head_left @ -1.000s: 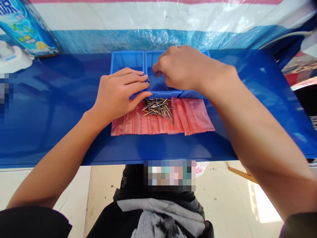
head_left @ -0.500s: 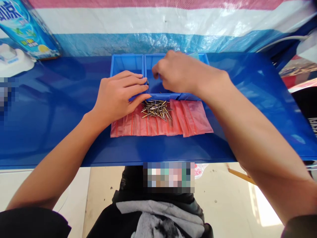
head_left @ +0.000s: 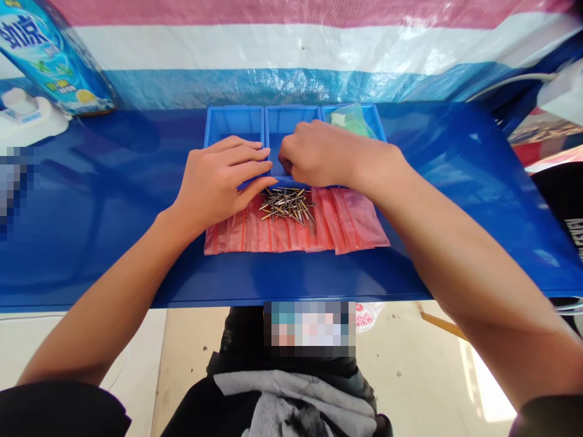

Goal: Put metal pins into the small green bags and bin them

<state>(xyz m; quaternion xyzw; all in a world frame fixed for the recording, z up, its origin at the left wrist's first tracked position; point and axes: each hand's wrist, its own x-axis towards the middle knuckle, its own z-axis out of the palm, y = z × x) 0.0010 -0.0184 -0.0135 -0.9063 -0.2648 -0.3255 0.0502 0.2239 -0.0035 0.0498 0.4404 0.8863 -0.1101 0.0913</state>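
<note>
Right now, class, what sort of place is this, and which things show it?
Probably a bench for handling small parts: on the blue table are a heap of slim metal pieces, blue bins and pinkish-red bags.

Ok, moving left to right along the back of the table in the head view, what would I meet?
Blue bottle → left bin → middle bin → right bin, with a packet in it → white cable.
</note>
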